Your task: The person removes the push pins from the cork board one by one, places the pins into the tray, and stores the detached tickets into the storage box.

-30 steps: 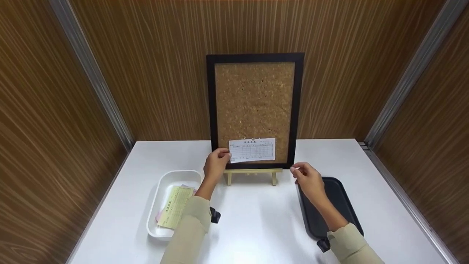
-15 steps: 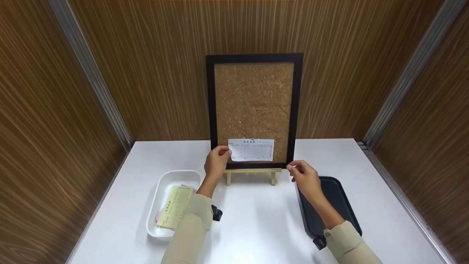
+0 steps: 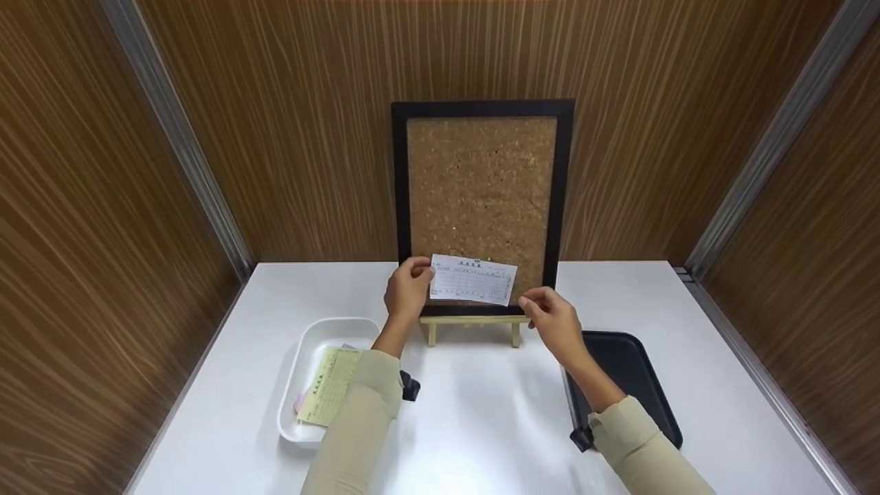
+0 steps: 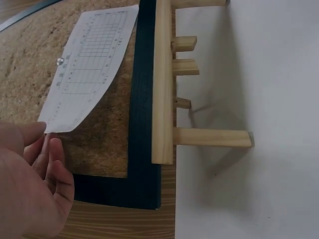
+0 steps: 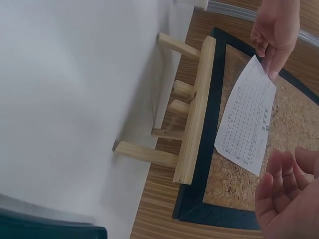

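A white printed form point(image 3: 473, 280) lies against the lower part of a black-framed cork board point(image 3: 481, 185). A small clear push pin point(image 4: 60, 61) sits at the middle of its top edge. My left hand point(image 3: 408, 289) pinches the form's upper left corner between thumb and fingers. The form slants, its right side lower than its left, and in the left wrist view it bows off the cork. My right hand point(image 3: 555, 323) is just right of the form's lower right corner, its fingers loosely bent with nothing in them, apart from the paper in the right wrist view.
The board stands on a small wooden easel point(image 3: 474, 320) on the white table point(image 3: 467, 426). To the left is a white tray point(image 3: 285, 412) with a yellow slip point(image 3: 328, 385) and pink paper. A black tray point(image 3: 632, 385) lies under my right forearm. Wood-grain walls surround the table.
My right hand has moved left from the board's lower right corner to beside the form. My left hand has risen slightly, and the form has tilted down to the right.
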Available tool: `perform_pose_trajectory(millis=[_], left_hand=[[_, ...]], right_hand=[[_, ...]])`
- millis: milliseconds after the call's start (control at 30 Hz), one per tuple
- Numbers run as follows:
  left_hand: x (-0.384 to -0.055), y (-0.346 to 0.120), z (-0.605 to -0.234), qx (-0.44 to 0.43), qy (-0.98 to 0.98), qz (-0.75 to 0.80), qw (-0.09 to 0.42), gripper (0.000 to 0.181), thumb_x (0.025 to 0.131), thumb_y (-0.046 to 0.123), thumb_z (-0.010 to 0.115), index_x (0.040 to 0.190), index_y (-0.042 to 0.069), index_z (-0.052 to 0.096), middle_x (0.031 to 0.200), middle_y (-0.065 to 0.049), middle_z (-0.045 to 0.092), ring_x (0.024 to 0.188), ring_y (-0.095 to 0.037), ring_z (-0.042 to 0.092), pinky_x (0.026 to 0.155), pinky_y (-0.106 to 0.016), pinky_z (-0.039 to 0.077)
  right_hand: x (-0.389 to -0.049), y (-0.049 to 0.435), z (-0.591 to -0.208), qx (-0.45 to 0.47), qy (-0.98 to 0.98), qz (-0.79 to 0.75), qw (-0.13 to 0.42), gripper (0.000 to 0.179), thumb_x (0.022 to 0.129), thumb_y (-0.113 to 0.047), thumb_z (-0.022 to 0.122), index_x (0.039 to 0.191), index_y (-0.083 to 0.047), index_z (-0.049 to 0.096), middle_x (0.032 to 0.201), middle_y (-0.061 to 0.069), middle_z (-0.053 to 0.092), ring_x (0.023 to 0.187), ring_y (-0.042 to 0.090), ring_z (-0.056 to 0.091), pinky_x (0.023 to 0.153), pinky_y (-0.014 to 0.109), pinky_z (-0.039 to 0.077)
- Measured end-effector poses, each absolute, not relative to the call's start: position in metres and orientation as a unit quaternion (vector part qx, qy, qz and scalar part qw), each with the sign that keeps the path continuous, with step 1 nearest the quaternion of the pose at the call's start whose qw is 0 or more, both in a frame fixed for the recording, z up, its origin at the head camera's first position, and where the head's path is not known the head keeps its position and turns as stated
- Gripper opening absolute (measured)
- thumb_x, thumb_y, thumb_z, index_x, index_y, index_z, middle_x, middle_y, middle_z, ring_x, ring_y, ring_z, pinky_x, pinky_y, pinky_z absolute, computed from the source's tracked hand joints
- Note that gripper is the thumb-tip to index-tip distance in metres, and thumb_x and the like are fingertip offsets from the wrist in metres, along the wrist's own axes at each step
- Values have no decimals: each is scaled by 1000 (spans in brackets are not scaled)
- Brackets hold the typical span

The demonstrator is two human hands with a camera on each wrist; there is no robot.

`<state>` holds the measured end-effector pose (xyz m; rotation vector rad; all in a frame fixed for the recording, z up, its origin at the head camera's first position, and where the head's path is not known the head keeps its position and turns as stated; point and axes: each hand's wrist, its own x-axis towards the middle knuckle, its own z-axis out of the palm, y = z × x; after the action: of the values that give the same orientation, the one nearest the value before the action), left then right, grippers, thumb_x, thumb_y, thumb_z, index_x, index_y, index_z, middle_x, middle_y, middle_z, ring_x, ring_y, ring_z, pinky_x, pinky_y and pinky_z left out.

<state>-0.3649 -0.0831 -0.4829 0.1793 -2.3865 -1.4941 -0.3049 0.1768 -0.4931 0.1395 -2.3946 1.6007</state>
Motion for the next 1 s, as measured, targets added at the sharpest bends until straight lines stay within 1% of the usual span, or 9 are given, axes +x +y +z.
perform_pose_trajectory(millis=[167, 233, 367, 433, 500, 600, 733, 900, 1000], left_hand=[[-369, -83, -477, 56, -846, -501, 171, 24, 95, 30, 67, 117, 23, 73, 103, 4, 74, 95, -17, 68, 83, -42, 48], [-370, -83, -477, 55, -851, -492, 175, 22, 95, 33, 67, 114, 24, 74, 102, 4, 74, 93, -17, 68, 81, -42, 48], [-371, -80, -478, 58, -857, -480, 178, 19, 95, 38, 67, 107, 26, 77, 99, 5, 75, 90, -17, 68, 80, -43, 48], [-372, -79, -478, 56, -856, -483, 177, 18, 95, 38, 67, 104, 26, 77, 98, 5, 75, 90, -17, 67, 80, -43, 48], [-372, -78, -479, 53, -853, -489, 174, 18, 95, 37, 67, 104, 25, 77, 99, 5, 74, 90, -17, 67, 81, -42, 48], [-374, -78, -480, 49, -848, -499, 169, 18, 95, 35, 68, 107, 24, 76, 100, 5, 74, 92, -16, 67, 82, -42, 48], [-376, -79, -481, 48, -847, -500, 173, 19, 94, 33, 69, 110, 24, 74, 100, 7, 74, 92, -15, 67, 82, -41, 48], [-378, -80, -480, 34, -851, -493, 179, 20, 95, 40, 66, 106, 26, 75, 98, 6, 73, 90, -15, 66, 80, -41, 47], [-379, -82, -480, 31, -850, -495, 179, 22, 96, 43, 65, 105, 26, 76, 98, 6, 73, 90, -15, 66, 81, -41, 47]], right_hand=[[-318, 161, -490, 56, -838, 524, 143, 12, 98, -18, 67, 103, -8, 69, 82, 7, 66, 70, 21, 62, 62, 25, 51], [-324, 155, -490, 59, -847, 506, 154, 12, 98, -20, 67, 103, -9, 69, 82, 6, 66, 70, 20, 62, 62, 27, 50], [-335, 146, -488, 64, -865, 464, 180, 14, 98, -24, 67, 103, -11, 70, 77, 6, 67, 64, 16, 60, 62, 31, 47], [-341, 142, -487, 64, -872, 444, 195, 15, 97, -26, 67, 104, -12, 70, 78, 6, 69, 64, 16, 61, 62, 33, 45], [-347, 138, -487, 63, -878, 425, 209, 16, 97, -27, 67, 104, -13, 71, 81, 5, 71, 67, 17, 62, 63, 35, 45], [-356, 128, -487, 61, -886, 399, 230, 16, 97, -28, 67, 105, -15, 71, 88, 3, 73, 73, 20, 65, 65, 38, 45], [-365, 117, -489, 66, -890, 377, 248, 17, 97, -29, 67, 106, -15, 71, 89, 2, 74, 76, 21, 66, 66, 41, 46], [-373, 108, -493, 60, -883, 374, 276, 13, 95, -25, 69, 104, -15, 71, 88, 1, 74, 77, 22, 68, 67, 45, 48], [-377, 104, -498, 51, -881, 379, 280, 13, 95, -24, 69, 105, -15, 70, 89, 1, 75, 77, 22, 68, 67, 45, 48]])
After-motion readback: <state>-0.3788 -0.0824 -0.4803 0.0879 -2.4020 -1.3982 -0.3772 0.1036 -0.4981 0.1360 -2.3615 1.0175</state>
